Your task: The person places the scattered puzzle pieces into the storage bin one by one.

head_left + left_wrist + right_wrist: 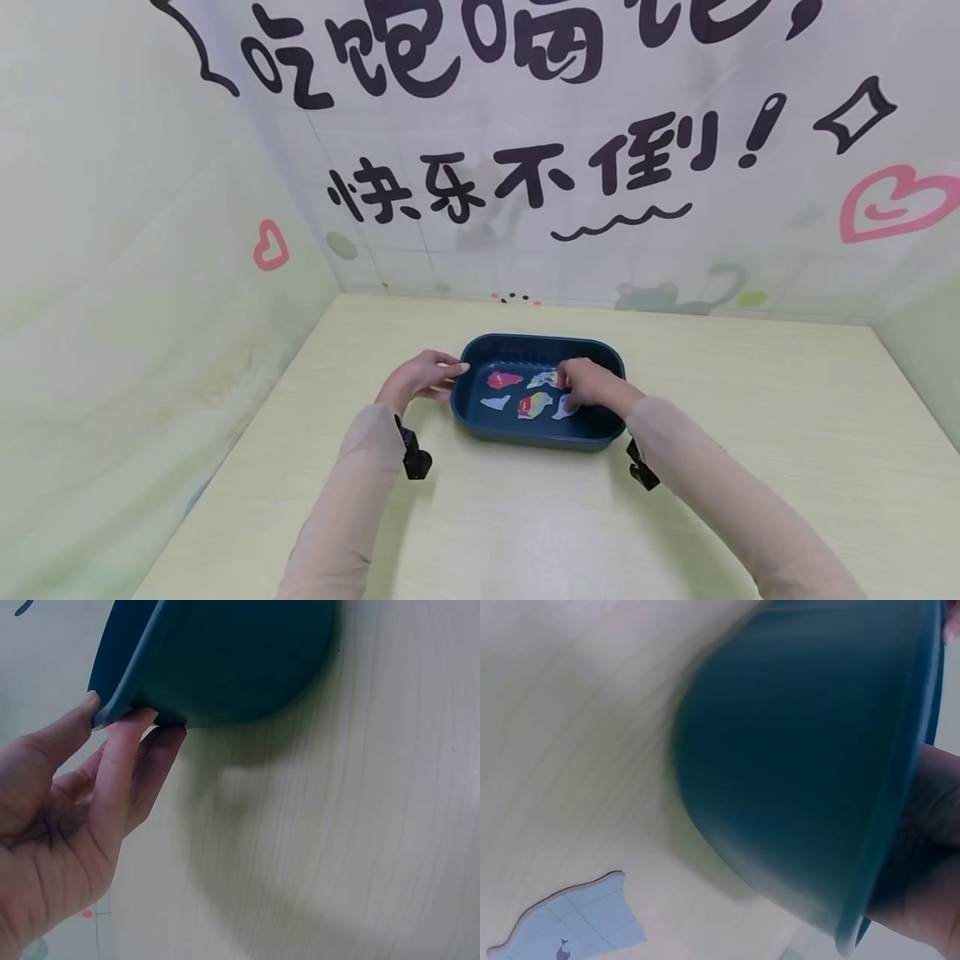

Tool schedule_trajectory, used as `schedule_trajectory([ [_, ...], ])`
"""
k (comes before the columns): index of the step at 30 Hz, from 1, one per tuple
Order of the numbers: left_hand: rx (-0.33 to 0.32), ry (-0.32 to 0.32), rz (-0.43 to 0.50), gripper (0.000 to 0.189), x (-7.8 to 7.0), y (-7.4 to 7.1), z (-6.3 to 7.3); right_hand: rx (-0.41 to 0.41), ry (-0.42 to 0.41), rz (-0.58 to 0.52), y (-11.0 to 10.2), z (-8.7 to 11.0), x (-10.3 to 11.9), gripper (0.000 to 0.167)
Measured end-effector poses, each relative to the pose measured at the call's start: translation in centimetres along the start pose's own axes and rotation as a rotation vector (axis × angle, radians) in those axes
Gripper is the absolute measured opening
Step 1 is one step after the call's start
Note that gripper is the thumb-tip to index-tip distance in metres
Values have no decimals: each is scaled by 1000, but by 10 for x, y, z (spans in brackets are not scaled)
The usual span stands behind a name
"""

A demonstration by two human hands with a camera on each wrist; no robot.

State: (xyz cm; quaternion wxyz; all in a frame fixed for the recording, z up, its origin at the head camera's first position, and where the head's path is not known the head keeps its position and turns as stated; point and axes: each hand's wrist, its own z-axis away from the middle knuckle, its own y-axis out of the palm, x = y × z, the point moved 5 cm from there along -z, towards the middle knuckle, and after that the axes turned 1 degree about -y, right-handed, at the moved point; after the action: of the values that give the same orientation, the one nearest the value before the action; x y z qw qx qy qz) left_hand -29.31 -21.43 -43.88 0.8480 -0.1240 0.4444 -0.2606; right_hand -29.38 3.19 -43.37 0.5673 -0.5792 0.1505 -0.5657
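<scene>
A dark blue, rounded rectangular basin [510, 439] sits on the table. My left hand [429, 377] pinches its left rim, thumb over the edge and fingertips against the outer wall, as the left wrist view shows. Over the right rim, my right hand [597, 387] reaches inside with fingertips down at a pale flat piece [562, 408]; I cannot tell whether it grips it. A multicoloured piece [542, 381] lies beside those fingers. Also in the basin are a pink-red piece [504, 380], a red-and-yellow piece [534, 406] and a pale pointed piece [495, 402].
A light blue flat piece [577, 919] with a small dark tail-like mark lies outside the basin, seen in the right wrist view. The pale wooden table [495, 517] meets a printed cloth backdrop [465, 258] behind, and cloth walls rise at both sides.
</scene>
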Motion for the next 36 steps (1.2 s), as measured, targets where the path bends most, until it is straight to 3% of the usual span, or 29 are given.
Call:
schedule_trajectory([
  [6, 7, 2, -3, 50, 1, -2, 0, -36, -95, -102, -20, 11, -3, 25],
  [12, 14, 5, 5, 50, 2, -6, 0, -30, -122, -249, -34, 25, -11, 29],
  [15, 16, 8, 5, 51, 1, -7, 1, -50, -135, -266, -40, 32, -17, 29],
  [28, 30, 3, -5, 52, -1, -4, -3, -99, -16, -338, -49, 76, -62, 36],
  [36, 31, -5, -1, 51, -1, 0, -5, 37, 19, -325, -29, 89, -86, 46],
])
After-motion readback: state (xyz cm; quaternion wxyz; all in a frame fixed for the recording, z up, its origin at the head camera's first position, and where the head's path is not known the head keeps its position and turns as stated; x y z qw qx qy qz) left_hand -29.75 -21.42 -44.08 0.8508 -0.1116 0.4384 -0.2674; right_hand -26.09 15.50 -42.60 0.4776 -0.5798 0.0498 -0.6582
